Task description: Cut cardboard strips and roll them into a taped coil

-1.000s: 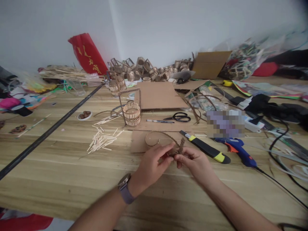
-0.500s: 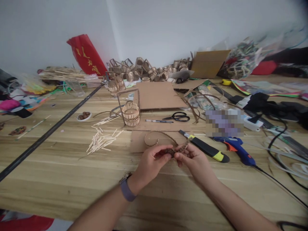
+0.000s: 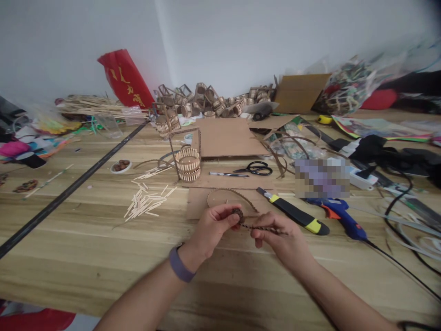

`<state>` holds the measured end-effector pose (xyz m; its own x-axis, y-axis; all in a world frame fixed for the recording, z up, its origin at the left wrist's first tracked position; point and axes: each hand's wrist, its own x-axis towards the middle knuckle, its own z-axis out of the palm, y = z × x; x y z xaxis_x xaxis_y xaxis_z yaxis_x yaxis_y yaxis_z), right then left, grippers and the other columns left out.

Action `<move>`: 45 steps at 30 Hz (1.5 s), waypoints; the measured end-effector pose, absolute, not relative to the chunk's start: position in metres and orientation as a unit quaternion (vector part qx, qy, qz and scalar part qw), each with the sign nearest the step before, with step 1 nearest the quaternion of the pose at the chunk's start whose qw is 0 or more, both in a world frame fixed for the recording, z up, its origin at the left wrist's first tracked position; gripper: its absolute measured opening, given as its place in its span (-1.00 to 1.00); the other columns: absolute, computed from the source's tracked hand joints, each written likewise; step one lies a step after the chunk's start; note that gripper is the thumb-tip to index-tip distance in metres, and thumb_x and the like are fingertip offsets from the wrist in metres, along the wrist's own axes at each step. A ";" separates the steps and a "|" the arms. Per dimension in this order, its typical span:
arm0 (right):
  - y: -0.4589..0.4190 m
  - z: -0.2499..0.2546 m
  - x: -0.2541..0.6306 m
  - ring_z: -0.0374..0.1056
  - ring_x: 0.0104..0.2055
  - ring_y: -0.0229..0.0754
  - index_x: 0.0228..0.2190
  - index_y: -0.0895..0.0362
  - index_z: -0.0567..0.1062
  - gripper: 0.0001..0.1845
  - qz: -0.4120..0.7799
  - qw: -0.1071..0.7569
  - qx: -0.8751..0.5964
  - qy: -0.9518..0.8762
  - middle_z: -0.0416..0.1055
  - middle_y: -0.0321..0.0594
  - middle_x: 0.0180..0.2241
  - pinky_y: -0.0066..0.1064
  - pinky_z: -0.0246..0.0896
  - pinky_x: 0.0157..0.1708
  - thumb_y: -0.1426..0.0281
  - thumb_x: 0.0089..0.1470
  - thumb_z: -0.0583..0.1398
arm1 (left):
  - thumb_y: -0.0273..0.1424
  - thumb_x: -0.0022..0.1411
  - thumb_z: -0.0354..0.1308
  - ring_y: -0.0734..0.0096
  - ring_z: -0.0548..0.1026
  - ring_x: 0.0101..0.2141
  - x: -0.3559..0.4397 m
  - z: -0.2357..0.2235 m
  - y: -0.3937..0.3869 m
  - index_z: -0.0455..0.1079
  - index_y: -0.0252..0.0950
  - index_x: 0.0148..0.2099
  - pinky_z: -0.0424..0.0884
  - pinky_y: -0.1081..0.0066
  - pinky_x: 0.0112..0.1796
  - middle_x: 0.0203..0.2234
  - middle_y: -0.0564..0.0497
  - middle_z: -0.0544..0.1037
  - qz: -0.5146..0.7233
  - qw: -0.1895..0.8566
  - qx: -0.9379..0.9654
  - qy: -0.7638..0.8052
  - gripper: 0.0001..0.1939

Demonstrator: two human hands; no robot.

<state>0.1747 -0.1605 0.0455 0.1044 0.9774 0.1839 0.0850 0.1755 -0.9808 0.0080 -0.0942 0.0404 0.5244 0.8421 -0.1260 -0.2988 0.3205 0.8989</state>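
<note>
Now, left hand (image 3: 214,228): pinching a brown coil (image 3: 238,214) over the table (image 3: 103,250).
Right hand (image 3: 284,232): gripping the strip (image 3: 245,226) running from it.
Risk: perhaps coil unwinds, if this pinch loosens.

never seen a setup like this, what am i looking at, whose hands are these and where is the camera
There is no machine here: these are a person's own two bare hands, seen by one camera worn on their head, looking forward and down. The left hand pinches a small brown coil, and the right hand holds the strip running from it. On the wooden table are cardboard sheets, a stick basket with a tall handle, loose sticks, scissors, a pen, a utility knife and a blue glue gun.
</note>
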 end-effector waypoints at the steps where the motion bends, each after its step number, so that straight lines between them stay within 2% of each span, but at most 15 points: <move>1: -0.162 0.046 0.175 0.36 -0.65 -0.25 -0.59 0.11 0.48 -0.70 0.390 0.554 -0.494 -0.544 0.43 -0.32 -0.66 -0.44 0.25 -0.62 0.19 -0.11 0.40 | -0.17 -0.14 0.49 0.52 0.44 -0.47 0.008 0.040 -0.094 0.59 -0.30 -0.18 0.36 0.47 -0.38 -0.46 0.05 0.55 0.376 0.752 0.447 0.305 -0.53; 5: -0.162 0.047 0.176 0.37 -0.65 -0.25 -0.57 0.12 0.50 -0.70 0.368 0.563 -0.505 -0.541 0.44 -0.30 -0.67 -0.44 0.25 -0.62 0.18 -0.09 0.40 | -0.15 -0.09 0.46 0.53 0.42 -0.48 0.007 0.038 -0.096 0.58 -0.31 -0.15 0.35 0.47 -0.38 -0.46 0.05 0.54 0.350 0.740 0.489 0.301 -0.53; 10: -0.156 0.049 0.175 0.34 -0.68 -0.25 -0.58 0.11 0.45 -0.58 0.433 0.544 -0.528 -0.488 0.39 -0.34 -0.73 -0.44 0.25 -0.64 0.05 -0.18 0.40 | -0.23 0.09 0.35 0.43 0.48 -0.38 0.004 0.036 -0.100 0.55 -0.32 -0.07 0.41 0.43 -0.30 -0.35 -0.03 0.61 0.322 0.687 0.583 0.292 -0.62; 15: -0.151 0.050 0.174 0.30 -0.67 -0.31 -0.58 0.12 0.42 -0.56 0.510 0.510 -0.524 -0.452 0.38 -0.39 -0.70 -0.48 0.20 -0.63 0.09 -0.30 0.45 | -0.36 0.25 0.20 0.30 0.55 -0.20 -0.002 0.042 -0.102 0.53 -0.27 -0.04 0.43 0.38 -0.16 -0.20 -0.05 0.63 0.316 0.560 0.711 0.284 -0.75; 18: -0.150 0.050 0.173 0.28 -0.67 -0.34 -0.56 0.12 0.42 -0.53 0.548 0.496 -0.516 -0.433 0.36 -0.43 -0.68 -0.48 0.21 -0.60 0.07 -0.33 0.46 | -0.41 0.29 0.15 0.32 0.54 -0.19 -0.005 0.045 -0.101 0.52 -0.23 -0.08 0.41 0.38 -0.13 -0.22 -0.02 0.62 0.319 0.462 0.781 0.274 -0.82; 20: -0.150 0.049 0.173 0.29 -0.65 -0.33 -0.54 0.12 0.44 -0.53 0.555 0.482 -0.520 -0.436 0.37 -0.41 -0.66 -0.47 0.22 -0.58 0.04 -0.31 0.44 | -0.45 0.29 0.13 0.34 0.53 -0.21 -0.005 0.043 -0.101 0.47 -0.22 -0.03 0.41 0.38 -0.14 -0.21 -0.01 0.60 0.324 0.431 0.797 0.273 -0.79; 23: -0.152 0.048 0.174 0.32 -0.61 -0.30 -0.51 0.12 0.48 -0.57 0.525 0.468 -0.537 -0.465 0.41 -0.36 -0.62 -0.45 0.23 -0.55 0.04 -0.23 0.39 | -0.52 0.25 0.14 0.33 0.54 -0.18 -0.006 0.039 -0.100 0.36 -0.23 0.07 0.44 0.36 -0.14 -0.15 -0.05 0.59 0.329 0.420 0.795 0.289 -0.66; 27: -0.155 0.049 0.175 0.32 -0.57 -0.26 -0.52 0.10 0.53 -0.72 0.417 0.436 -0.557 -0.571 0.39 -0.34 -0.63 -0.46 0.17 -0.54 0.14 -0.02 0.29 | -0.61 0.20 0.14 0.27 0.54 -0.14 -0.006 0.035 -0.099 0.37 -0.26 0.01 0.43 0.30 -0.10 -0.17 -0.07 0.60 0.299 0.403 0.813 0.296 -0.67; 29: -0.156 0.049 0.175 0.32 -0.57 -0.26 -0.54 0.10 0.51 -0.73 0.380 0.431 -0.556 -0.601 0.38 -0.33 -0.64 -0.47 0.16 -0.55 0.17 0.03 0.25 | -0.61 0.18 0.15 0.27 0.54 -0.13 -0.005 0.036 -0.100 0.37 -0.27 0.00 0.43 0.30 -0.09 -0.16 -0.07 0.60 0.302 0.410 0.806 0.302 -0.66; 37: -0.155 0.042 0.174 0.34 -0.57 -0.22 -0.52 0.10 0.44 -0.60 0.385 0.481 -0.556 -0.557 0.40 -0.30 -0.65 -0.45 0.21 -0.55 0.02 0.01 0.25 | -0.41 0.32 0.12 0.34 0.56 -0.22 -0.002 0.043 -0.104 0.50 -0.24 -0.07 0.46 0.42 -0.18 -0.22 -0.04 0.63 0.374 0.449 0.759 0.288 -0.82; 45: -0.151 0.041 0.180 0.32 -0.56 -0.24 -0.58 0.09 0.49 -0.64 0.341 0.427 -0.555 -0.627 0.42 -0.31 -0.66 -0.45 0.15 -0.54 0.11 0.08 0.22 | -0.46 0.36 0.04 0.32 0.56 -0.27 -0.004 0.045 -0.099 0.51 -0.25 -0.13 0.42 0.39 -0.21 -0.30 -0.04 0.63 0.326 0.334 0.845 0.262 -0.79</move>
<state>0.1798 -0.1513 0.0407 -0.0204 0.9874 0.1570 0.4046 0.1518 -0.9018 -0.0040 -0.0990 0.0453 0.6497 0.6605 0.3763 0.2248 -0.6399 0.7349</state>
